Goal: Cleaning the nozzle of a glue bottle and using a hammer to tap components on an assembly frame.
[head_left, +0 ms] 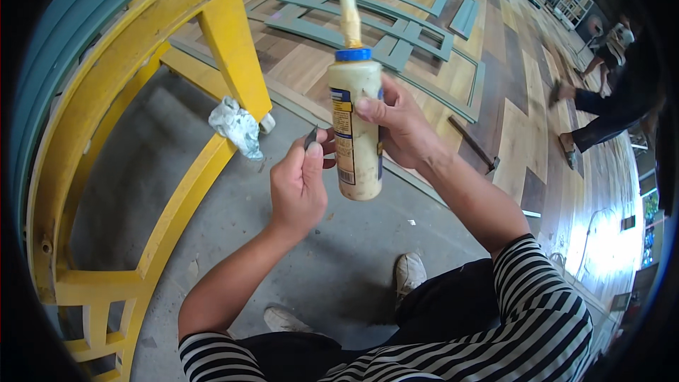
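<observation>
My right hand is wrapped round a cream-coloured glue bottle, held upright at the middle of the view. The bottle has a blue collar and a long, pale, tapered nozzle pointing up. Its label faces me, and smudges mark its lower side. Just left of the bottle, my left hand pinches a small dark pointed piece between thumb and fingers, tip up; it looks like a blade, but its kind is not clear. The left fingertips come close to the bottle; whether they touch it I cannot tell.
On the left stands a yellow frame with stacked blue-green pieces behind it. Crumpled plastic rests on its lower rail. Green panel frames and a hammer lie on wood-look boards. A person in dark trousers is at right.
</observation>
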A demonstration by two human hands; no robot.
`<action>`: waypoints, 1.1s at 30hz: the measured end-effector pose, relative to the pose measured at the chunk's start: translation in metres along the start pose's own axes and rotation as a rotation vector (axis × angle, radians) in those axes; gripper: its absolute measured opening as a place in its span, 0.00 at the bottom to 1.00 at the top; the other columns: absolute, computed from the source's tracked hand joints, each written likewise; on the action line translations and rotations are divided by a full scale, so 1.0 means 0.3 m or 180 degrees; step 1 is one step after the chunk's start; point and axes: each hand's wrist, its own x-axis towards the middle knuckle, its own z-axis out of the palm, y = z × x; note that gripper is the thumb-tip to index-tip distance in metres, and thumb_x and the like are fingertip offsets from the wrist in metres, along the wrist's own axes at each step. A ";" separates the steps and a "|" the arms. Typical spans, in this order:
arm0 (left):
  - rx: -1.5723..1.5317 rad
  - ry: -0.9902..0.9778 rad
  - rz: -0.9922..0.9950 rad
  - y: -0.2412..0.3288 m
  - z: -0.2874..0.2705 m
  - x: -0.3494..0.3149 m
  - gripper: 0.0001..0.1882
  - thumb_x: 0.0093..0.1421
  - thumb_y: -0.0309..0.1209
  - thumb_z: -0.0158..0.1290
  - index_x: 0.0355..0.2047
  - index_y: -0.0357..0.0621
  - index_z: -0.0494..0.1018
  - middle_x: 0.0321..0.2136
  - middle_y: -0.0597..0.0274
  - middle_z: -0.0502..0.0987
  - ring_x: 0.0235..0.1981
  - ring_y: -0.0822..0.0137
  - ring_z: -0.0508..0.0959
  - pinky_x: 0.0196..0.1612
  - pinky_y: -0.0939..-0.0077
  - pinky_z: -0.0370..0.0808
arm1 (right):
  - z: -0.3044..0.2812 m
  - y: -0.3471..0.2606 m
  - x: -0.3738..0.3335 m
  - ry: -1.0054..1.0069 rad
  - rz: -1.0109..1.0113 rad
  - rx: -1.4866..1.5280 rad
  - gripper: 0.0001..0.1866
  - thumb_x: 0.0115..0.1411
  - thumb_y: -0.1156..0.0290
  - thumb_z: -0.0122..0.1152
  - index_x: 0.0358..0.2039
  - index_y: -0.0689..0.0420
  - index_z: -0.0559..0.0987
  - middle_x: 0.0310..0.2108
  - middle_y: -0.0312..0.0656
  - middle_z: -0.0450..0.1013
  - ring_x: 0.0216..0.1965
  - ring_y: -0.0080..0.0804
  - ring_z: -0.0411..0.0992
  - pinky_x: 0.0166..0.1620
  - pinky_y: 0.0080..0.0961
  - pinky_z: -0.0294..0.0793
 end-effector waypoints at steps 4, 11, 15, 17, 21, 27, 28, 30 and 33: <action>0.0475 0.0062 -0.0117 -0.005 0.023 -0.022 0.16 0.73 0.31 0.43 0.48 0.29 0.74 0.33 0.51 0.82 0.36 0.65 0.83 0.39 0.70 0.80 | 0.039 0.000 -0.020 0.0001 0.0286 0.0239 0.33 0.59 0.59 0.71 0.58 0.59 0.66 0.45 0.44 0.73 0.43 0.38 0.78 0.48 0.43 0.81; 0.1032 -0.0458 -0.0117 0.013 -0.050 0.018 0.15 0.73 0.32 0.45 0.47 0.31 0.74 0.32 0.47 0.83 0.30 0.65 0.84 0.34 0.70 0.80 | -0.015 -0.013 -0.018 0.0240 0.0038 -0.1796 0.45 0.47 0.49 0.80 0.58 0.59 0.68 0.46 0.41 0.74 0.45 0.30 0.75 0.50 0.31 0.75; 0.1003 -0.0051 -0.0481 0.037 -0.142 0.075 0.15 0.73 0.33 0.45 0.45 0.33 0.74 0.27 0.53 0.82 0.28 0.66 0.84 0.31 0.70 0.79 | -0.026 -0.011 -0.015 0.0439 0.0078 -0.1752 0.43 0.44 0.54 0.83 0.56 0.59 0.70 0.44 0.41 0.75 0.46 0.31 0.74 0.52 0.32 0.74; 0.1429 -0.0138 -0.0443 0.070 -0.136 0.084 0.13 0.72 0.31 0.45 0.45 0.34 0.74 0.27 0.51 0.81 0.26 0.63 0.83 0.29 0.69 0.78 | -0.028 0.001 -0.010 0.0493 0.0039 -0.2258 0.42 0.45 0.56 0.82 0.56 0.59 0.71 0.43 0.41 0.75 0.45 0.30 0.74 0.51 0.31 0.74; 0.2663 -0.0382 0.1098 0.085 -0.069 0.124 0.09 0.62 0.23 0.50 0.42 0.34 0.73 0.24 0.51 0.78 0.24 0.59 0.81 0.26 0.68 0.76 | -0.005 0.004 -0.011 0.0684 0.0062 -0.3038 0.37 0.47 0.61 0.79 0.55 0.60 0.71 0.42 0.44 0.76 0.44 0.31 0.76 0.50 0.30 0.74; 0.3812 -0.0517 0.1633 0.098 -0.042 0.131 0.06 0.52 0.22 0.54 0.30 0.42 0.68 0.18 0.60 0.73 0.20 0.62 0.78 0.23 0.67 0.72 | 0.012 0.021 -0.023 0.0693 -0.0245 -0.3331 0.37 0.47 0.62 0.78 0.55 0.58 0.70 0.43 0.49 0.78 0.45 0.39 0.78 0.50 0.33 0.75; 0.3921 -0.0470 0.1729 0.098 -0.041 0.133 0.06 0.52 0.23 0.54 0.27 0.44 0.66 0.17 0.62 0.73 0.19 0.62 0.77 0.23 0.67 0.72 | 0.014 0.020 -0.024 0.0685 -0.0244 -0.3329 0.37 0.47 0.62 0.78 0.55 0.58 0.70 0.43 0.49 0.78 0.45 0.39 0.78 0.50 0.33 0.75; 0.3929 -0.0432 0.1777 0.099 -0.038 0.136 0.07 0.52 0.23 0.54 0.27 0.45 0.66 0.17 0.62 0.72 0.19 0.63 0.77 0.22 0.68 0.71 | 0.018 0.017 -0.026 0.0686 -0.0155 -0.3354 0.37 0.47 0.62 0.77 0.56 0.57 0.70 0.44 0.49 0.78 0.46 0.41 0.78 0.50 0.33 0.76; 0.4029 -0.0469 0.1745 0.102 -0.039 0.140 0.07 0.52 0.24 0.55 0.26 0.45 0.66 0.16 0.63 0.72 0.18 0.64 0.77 0.22 0.68 0.71 | 0.014 0.020 -0.026 0.0669 -0.0189 -0.3386 0.37 0.48 0.62 0.77 0.56 0.57 0.69 0.43 0.49 0.78 0.46 0.41 0.79 0.50 0.34 0.76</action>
